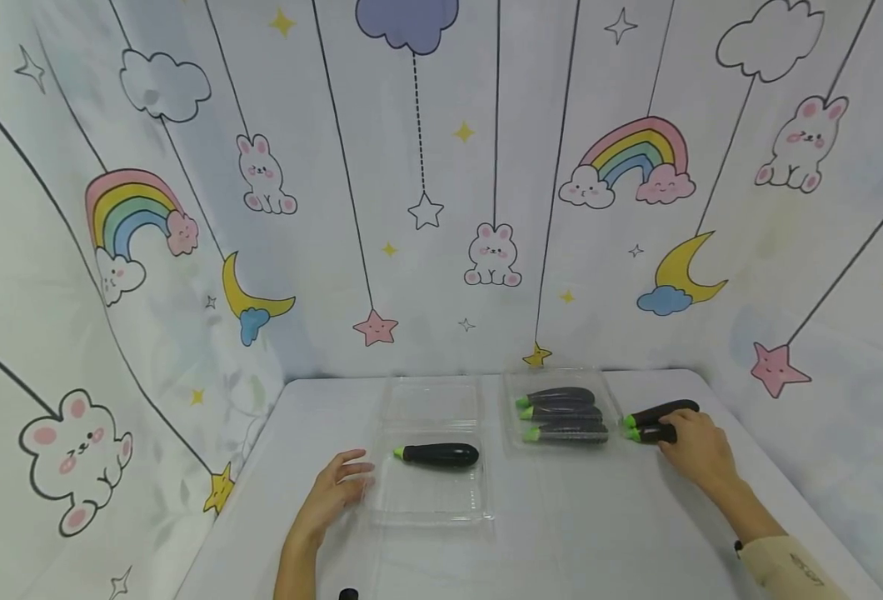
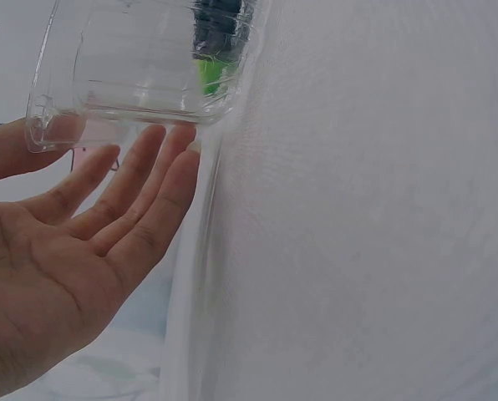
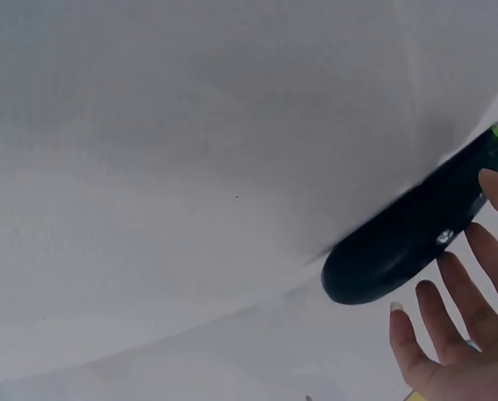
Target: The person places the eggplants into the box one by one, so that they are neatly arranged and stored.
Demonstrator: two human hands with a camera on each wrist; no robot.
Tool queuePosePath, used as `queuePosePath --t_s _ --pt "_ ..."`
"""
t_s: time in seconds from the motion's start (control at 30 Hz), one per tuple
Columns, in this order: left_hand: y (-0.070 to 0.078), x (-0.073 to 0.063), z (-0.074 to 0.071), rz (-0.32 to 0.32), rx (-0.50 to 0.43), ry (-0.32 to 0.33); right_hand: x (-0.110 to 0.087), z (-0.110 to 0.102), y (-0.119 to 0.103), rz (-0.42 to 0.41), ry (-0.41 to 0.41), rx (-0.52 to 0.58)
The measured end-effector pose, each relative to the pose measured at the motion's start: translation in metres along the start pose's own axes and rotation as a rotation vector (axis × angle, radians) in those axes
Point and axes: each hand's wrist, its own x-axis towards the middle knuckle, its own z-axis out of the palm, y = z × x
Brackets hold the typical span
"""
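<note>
My left hand (image 1: 334, 487) is at the left side of an open clear plastic clamshell box (image 1: 411, 500), its fingers loosely extended with the fingertips at the wall. In the left wrist view the thumb shows through the clear plastic. One dark eggplant (image 1: 441, 455) with a green stem end lies in that box. Far to the right, my right hand (image 1: 700, 450) pinches the nearer of two loose eggplants (image 1: 655, 433) from above, hiding its rounded end. The right wrist view has the thumb over an eggplant (image 3: 408, 225) and fingers along its edge. Just behind lies the other loose eggplant (image 1: 662, 411).
Between the hands, toward the back, a second clear box (image 1: 512, 429) holds three eggplants (image 1: 565, 414) in a row. The first box's raised lid (image 1: 430, 400) lies behind it. A patterned cloth (image 1: 441, 167) surrounds the white table (image 1: 561, 525). A small black object (image 1: 348, 594) shows at the bottom edge.
</note>
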Motion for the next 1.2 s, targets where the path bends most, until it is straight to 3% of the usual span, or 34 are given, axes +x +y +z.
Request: queuePosePath --t_s 0.3,0.87,1.2 --pt "0.004 -0.002 0.001 -0.001 -0.008 -0.003 -0.002 0.007 0.007 -0.041 0.029 -0.039" --pt "0.005 -0.004 0.001 0.003 -0.012 -0.008 -0.006 0.011 0.011 -0.043 -0.017 -0.089" --pt "0.005 -0.004 0.001 0.003 -0.009 -0.005 -0.008 0.003 0.01 -0.028 0.015 -0.059"
